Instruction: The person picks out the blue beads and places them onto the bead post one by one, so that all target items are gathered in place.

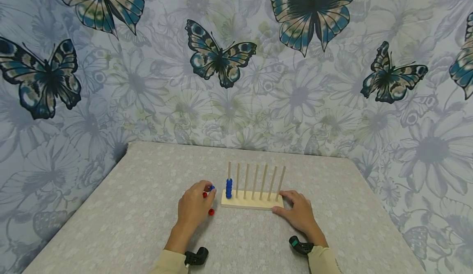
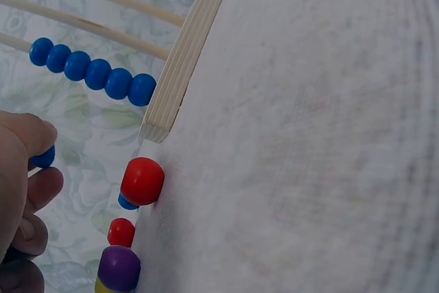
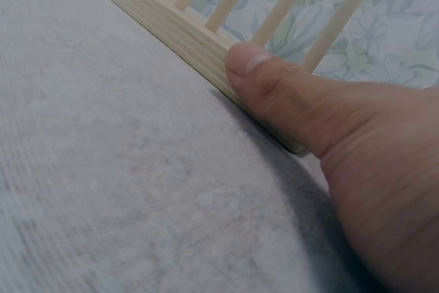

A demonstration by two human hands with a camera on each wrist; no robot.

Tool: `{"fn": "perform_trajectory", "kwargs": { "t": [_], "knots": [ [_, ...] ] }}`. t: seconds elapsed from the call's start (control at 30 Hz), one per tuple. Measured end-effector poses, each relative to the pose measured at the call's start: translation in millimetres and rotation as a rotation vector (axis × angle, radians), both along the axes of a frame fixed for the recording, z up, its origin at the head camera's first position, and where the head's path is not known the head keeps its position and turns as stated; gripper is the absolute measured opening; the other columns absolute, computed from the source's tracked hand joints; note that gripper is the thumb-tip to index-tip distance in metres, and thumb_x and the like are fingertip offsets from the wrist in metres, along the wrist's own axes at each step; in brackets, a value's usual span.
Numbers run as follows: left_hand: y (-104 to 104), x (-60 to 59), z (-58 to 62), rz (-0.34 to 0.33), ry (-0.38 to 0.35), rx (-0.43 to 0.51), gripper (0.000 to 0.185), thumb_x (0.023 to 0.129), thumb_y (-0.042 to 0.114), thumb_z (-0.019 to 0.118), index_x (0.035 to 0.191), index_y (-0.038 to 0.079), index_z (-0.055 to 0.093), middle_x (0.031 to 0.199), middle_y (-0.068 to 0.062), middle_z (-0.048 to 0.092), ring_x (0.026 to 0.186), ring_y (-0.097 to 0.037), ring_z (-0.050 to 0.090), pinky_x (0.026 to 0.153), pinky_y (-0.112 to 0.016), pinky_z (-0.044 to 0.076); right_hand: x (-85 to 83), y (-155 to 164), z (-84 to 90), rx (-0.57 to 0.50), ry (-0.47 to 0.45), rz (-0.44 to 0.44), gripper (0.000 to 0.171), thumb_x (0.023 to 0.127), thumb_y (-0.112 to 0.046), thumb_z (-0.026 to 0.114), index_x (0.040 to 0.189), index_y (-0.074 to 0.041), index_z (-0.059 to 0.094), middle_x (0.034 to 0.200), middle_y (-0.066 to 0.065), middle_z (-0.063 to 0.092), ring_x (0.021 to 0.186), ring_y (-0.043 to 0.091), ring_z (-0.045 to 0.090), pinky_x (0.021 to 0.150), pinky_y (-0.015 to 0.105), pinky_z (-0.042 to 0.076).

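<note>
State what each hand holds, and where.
Left hand pinches a small blue bead at its fingertips; right hand steadies the wooden peg base at its right end.

grey table (image 1: 111, 208), peg rack (image 1: 252, 202) (wooden), loose beads (image 1: 211, 212)

No text, label, brand, number or sign can be read in any of the views.
</note>
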State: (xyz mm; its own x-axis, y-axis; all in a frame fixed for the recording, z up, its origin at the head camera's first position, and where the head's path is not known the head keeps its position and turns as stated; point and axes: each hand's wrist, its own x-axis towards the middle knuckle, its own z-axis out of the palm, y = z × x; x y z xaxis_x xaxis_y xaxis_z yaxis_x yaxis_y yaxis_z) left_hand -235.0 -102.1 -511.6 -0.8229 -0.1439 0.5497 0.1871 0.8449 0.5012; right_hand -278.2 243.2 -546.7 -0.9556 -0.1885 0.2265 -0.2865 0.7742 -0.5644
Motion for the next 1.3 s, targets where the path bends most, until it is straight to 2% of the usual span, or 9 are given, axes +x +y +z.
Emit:
{"fn": "perform_trajectory", "kwargs": {
  "t": [0.2, 0.4, 0.53, 0.73, 0.87, 1.1, 1.23, 1.3],
  "knots": [
    [2.6, -0.1, 2.1, 0.009, 0.038, -0.007, 0.020, 0.089, 0.026, 0.076, 0.104, 0.015, 0.070, 0.090, 0.000, 0.073, 0.062, -0.008, 0.061, 0.047, -0.020, 0.043, -0.6, 4.0, -2.6, 0.015, 0.010, -0.014, 0.073, 0.076, -0.064, 0.076, 0.136, -0.024, 0.062, 0.132, 0.000, 0.064, 0.117, 0.025, 0.058, 0.091, 0.047, 0.037],
    [4.7, 1.0, 6.8, 0.034, 0.078, 0.015, 0.020, 0.089, 0.027, 0.075, 0.105, 0.016, 0.070, 0.093, 0.001, 0.073, 0.065, -0.011, 0.063, 0.048, -0.020, 0.042, -0.2, 4.9, -2.5, 0.004, 0.003, -0.007, 0.073, 0.077, -0.065, 0.075, 0.135, -0.024, 0.062, 0.132, 0.000, 0.064, 0.117, 0.025, 0.057, 0.091, 0.048, 0.037],
    [5.0, 0.2, 11.8, 0.024, 0.087, 0.043, 0.020, 0.090, 0.027, 0.074, 0.106, 0.016, 0.069, 0.093, 0.001, 0.074, 0.058, -0.010, 0.057, 0.045, -0.020, 0.038, 0.9, 4.1, -1.7, -0.006, -0.009, -0.008, 0.072, 0.076, -0.065, 0.076, 0.135, -0.026, 0.062, 0.132, -0.001, 0.063, 0.119, 0.025, 0.057, 0.096, 0.051, 0.036],
    [-1.4, -3.2, 26.7, 0.010, 0.114, 0.055, 0.018, 0.090, 0.024, 0.072, 0.105, 0.014, 0.068, 0.092, -0.002, 0.074, 0.052, -0.007, 0.050, 0.042, -0.022, 0.036, -1.3, -1.6, -0.6, -0.012, -0.016, 0.007, 0.073, 0.077, -0.066, 0.075, 0.136, -0.026, 0.061, 0.133, -0.001, 0.063, 0.121, 0.025, 0.056, 0.099, 0.052, 0.036],
    [-4.3, -9.1, 38.0, 0.007, 0.144, 0.068, 0.019, 0.091, 0.023, 0.071, 0.106, 0.013, 0.067, 0.092, -0.003, 0.074, 0.054, -0.010, 0.053, 0.041, -0.022, 0.035, -2.6, -2.5, 1.0, -0.018, 0.001, 0.015, 0.073, 0.077, -0.064, 0.076, 0.136, -0.025, 0.062, 0.132, 0.000, 0.064, 0.121, 0.026, 0.057, 0.099, 0.052, 0.036],
    [1.0, -14.4, 54.4, -0.023, 0.269, 0.094, 0.018, 0.088, 0.020, 0.072, 0.104, 0.012, 0.068, 0.091, -0.003, 0.072, 0.075, -0.018, 0.069, 0.053, -0.029, 0.049, 0.0, -2.1, 2.0, -0.017, -0.013, 0.008, 0.072, 0.077, -0.063, 0.077, 0.135, -0.024, 0.062, 0.131, 0.000, 0.064, 0.120, 0.025, 0.057, 0.097, 0.049, 0.036],
    [7.3, -14.9, 63.3, -0.064, 0.319, 0.101, 0.017, 0.088, 0.018, 0.071, 0.103, 0.010, 0.068, 0.090, -0.003, 0.072, 0.074, -0.018, 0.068, 0.054, -0.032, 0.051, 0.6, -0.9, 2.1, -0.017, -0.013, 0.004, 0.072, 0.077, -0.063, 0.077, 0.135, -0.024, 0.062, 0.131, -0.001, 0.064, 0.119, 0.025, 0.057, 0.096, 0.048, 0.036],
    [10.6, -15.0, 67.3, -0.071, 0.327, 0.105, 0.016, 0.088, 0.018, 0.071, 0.103, 0.011, 0.069, 0.090, -0.003, 0.071, 0.068, -0.016, 0.064, 0.051, -0.030, 0.048, 0.9, -0.2, 2.2, -0.020, -0.011, 0.001, 0.072, 0.076, -0.064, 0.077, 0.135, -0.024, 0.063, 0.131, -0.001, 0.064, 0.119, 0.025, 0.057, 0.096, 0.049, 0.036]
  ]
}}
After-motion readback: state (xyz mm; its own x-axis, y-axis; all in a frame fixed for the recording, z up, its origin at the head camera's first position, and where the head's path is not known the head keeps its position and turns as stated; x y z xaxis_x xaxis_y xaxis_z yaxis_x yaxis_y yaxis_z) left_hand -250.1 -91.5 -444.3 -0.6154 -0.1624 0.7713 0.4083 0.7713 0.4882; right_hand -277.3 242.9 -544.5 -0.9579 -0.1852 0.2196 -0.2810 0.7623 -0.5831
